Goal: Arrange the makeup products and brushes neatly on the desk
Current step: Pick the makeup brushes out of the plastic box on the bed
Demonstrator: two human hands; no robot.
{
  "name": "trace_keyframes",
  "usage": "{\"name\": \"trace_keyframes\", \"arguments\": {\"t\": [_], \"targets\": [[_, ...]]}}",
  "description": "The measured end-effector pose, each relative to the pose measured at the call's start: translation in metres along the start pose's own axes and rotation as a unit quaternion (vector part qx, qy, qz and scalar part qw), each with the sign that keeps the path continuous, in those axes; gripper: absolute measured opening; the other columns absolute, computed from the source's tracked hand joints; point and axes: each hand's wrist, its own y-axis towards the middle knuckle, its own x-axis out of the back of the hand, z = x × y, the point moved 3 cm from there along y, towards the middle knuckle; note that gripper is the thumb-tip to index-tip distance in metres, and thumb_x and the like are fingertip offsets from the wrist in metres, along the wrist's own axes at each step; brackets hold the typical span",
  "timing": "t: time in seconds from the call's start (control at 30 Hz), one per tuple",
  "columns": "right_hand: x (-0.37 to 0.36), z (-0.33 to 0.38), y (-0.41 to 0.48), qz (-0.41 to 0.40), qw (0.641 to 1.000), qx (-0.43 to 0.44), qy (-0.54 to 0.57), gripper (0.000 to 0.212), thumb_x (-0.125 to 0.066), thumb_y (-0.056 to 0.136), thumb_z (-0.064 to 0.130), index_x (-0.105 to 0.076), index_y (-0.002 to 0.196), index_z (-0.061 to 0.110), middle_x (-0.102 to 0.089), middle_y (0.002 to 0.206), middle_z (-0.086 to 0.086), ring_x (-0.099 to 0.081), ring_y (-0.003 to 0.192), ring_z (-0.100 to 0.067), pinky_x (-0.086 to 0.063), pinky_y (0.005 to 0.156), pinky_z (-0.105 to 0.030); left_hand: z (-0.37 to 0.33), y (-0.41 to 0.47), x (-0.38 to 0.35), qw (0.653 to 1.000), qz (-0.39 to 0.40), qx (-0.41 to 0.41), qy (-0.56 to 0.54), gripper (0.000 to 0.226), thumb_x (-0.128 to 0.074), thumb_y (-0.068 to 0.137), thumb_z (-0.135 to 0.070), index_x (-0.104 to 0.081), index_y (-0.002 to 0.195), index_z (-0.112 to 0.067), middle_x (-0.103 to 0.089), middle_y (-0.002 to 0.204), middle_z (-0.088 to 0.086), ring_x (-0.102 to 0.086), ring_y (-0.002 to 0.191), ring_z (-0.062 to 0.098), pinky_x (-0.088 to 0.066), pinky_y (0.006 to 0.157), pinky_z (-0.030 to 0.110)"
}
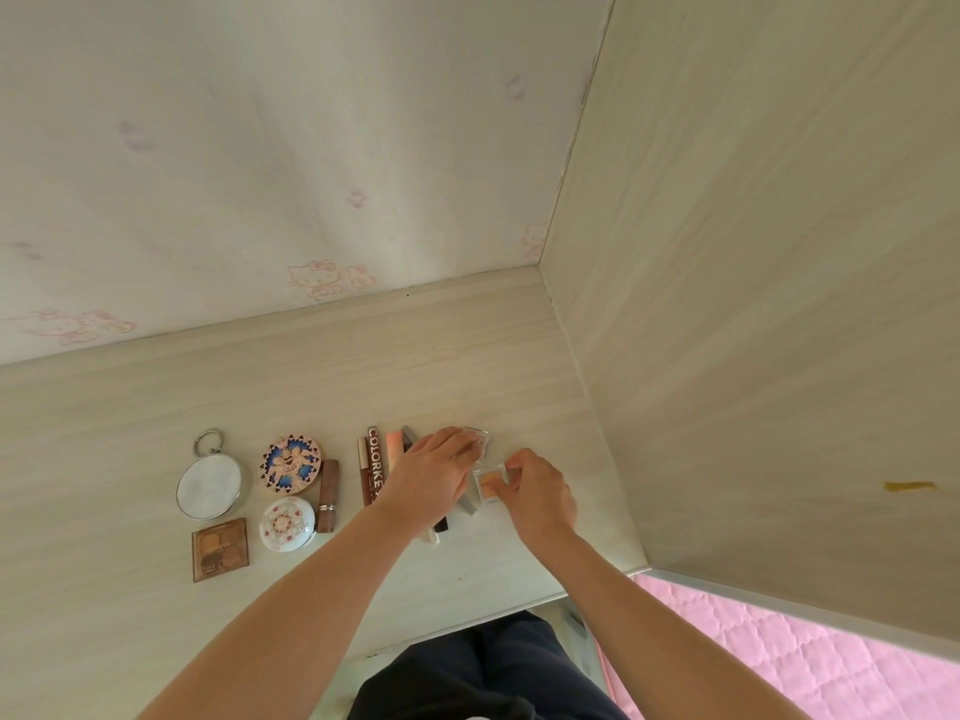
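Observation:
On the pale wood desk (311,376) makeup lies in a row. My right hand (540,491) pinches a small clear square case with orange powder (491,484). My left hand (434,472) lies over several stick products, its fingertips touching a second clear case (480,440). To the left lie a COLORKEY tube (375,467), a brown lipstick (328,495), a patterned round compact (289,463), a white floral compact (287,523), a round mirror with a ring (209,485) and a brown square palette (220,549). The sticks under my left hand are partly hidden.
A wall with faint pink cartoon prints (317,280) stands behind the desk. A wooden side panel (753,356) closes the right side. Pink quilted bedding (810,662) shows at the lower right, past the desk's front edge (467,623).

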Motion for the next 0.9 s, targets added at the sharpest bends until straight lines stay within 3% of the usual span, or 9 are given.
{"name": "trace_keyframes", "arguments": {"t": [0.17, 0.3, 0.43, 0.53, 0.63, 0.77, 0.9], "targets": [[0.008, -0.002, -0.005, -0.002, 1.0, 0.025, -0.014, 0.024, -0.058, 0.091, 0.042, -0.054, 0.107, 0.024, -0.055, 0.103, 0.006, -0.057, 0.09, -0.016, -0.044, 0.07, -0.028, -0.003, -0.007, 0.006, 1.0, 0.01, 0.014, 0.008, 0.043, -0.081, 0.068, -0.011, -0.071, 0.11, -0.014, -0.068, 0.114, 0.001, -0.064, 0.108, 0.02, -0.055, 0.084, 0.03], [0.016, -0.008, -0.014, 0.007, 0.996, 0.067, -0.066, 0.028, -0.045, 0.098, 0.028, -0.048, 0.125, 0.021, -0.051, 0.123, 0.001, -0.052, 0.11, -0.019, -0.047, 0.083, -0.031, -0.005, -0.019, 0.011, 0.999, 0.023, 0.035, 0.009, 0.05, -0.076, 0.077, -0.013, -0.062, 0.125, -0.01, -0.062, 0.127, 0.004, -0.059, 0.118, 0.025, -0.052, 0.093, 0.038], [0.017, -0.014, -0.031, 0.023, 0.991, 0.102, -0.087, 0.042, -0.04, 0.1, 0.027, -0.035, 0.14, 0.019, -0.04, 0.141, 0.001, -0.038, 0.13, -0.017, -0.041, 0.098, -0.029, -0.01, -0.034, 0.016, 0.998, 0.035, 0.029, 0.041, 0.051, -0.07, 0.082, -0.02, -0.057, 0.13, -0.008, -0.058, 0.133, 0.007, -0.052, 0.126, 0.027, -0.046, 0.101, 0.043], [0.014, -0.017, -0.047, -0.018, 0.986, 0.128, -0.109, 0.045, -0.042, 0.099, 0.026, -0.035, 0.142, 0.016, -0.04, 0.144, 0.001, -0.033, 0.136, -0.015, -0.037, 0.102, -0.027, -0.013, -0.046, 0.016, 0.997, 0.049, 0.006, 0.056, 0.052, -0.065, 0.086, -0.025, -0.052, 0.135, -0.009, -0.051, 0.14, 0.008, -0.043, 0.134, 0.027, -0.04, 0.106, 0.046], [0.01, -0.015, -0.07, -0.095, 0.971, 0.162, -0.148, 0.043, -0.058, 0.09, 0.018, -0.051, 0.131, 0.006, -0.055, 0.133, -0.007, -0.044, 0.132, -0.025, -0.045, 0.102, -0.034, -0.014, -0.055, 0.015, 0.996, 0.059, -0.015, 0.059, 0.055, -0.063, 0.087, -0.026, -0.05, 0.137, -0.008, -0.047, 0.144, 0.009, -0.038, 0.137, 0.027, -0.036, 0.109, 0.048], [-0.003, -0.02, -0.103, -0.161, 0.966, 0.126, -0.16, 0.049, -0.076, 0.077, 0.016, -0.061, 0.121, 0.001, -0.063, 0.123, -0.013, -0.055, 0.122, -0.034, -0.051, 0.095, -0.042, -0.021, -0.067, 0.013, 0.996, 0.068, -0.042, 0.037, 0.053, -0.06, 0.09, -0.026, -0.048, 0.138, -0.006, -0.045, 0.145, 0.009, -0.033, 0.14, 0.028, -0.036, 0.109, 0.05], [-0.018, -0.028, -0.131, -0.166, 0.968, 0.068, -0.178, 0.058, -0.067, 0.086, 0.023, -0.047, 0.137, 0.004, -0.05, 0.14, -0.012, -0.04, 0.135, -0.034, -0.039, 0.109, -0.042, -0.032, -0.08, 0.011, 0.992, 0.074, -0.1, 0.034, 0.054, -0.053, 0.092, -0.03, -0.046, 0.14, -0.006, -0.042, 0.147, 0.009, -0.03, 0.141, 0.027, -0.025, 0.114, 0.05]]}}
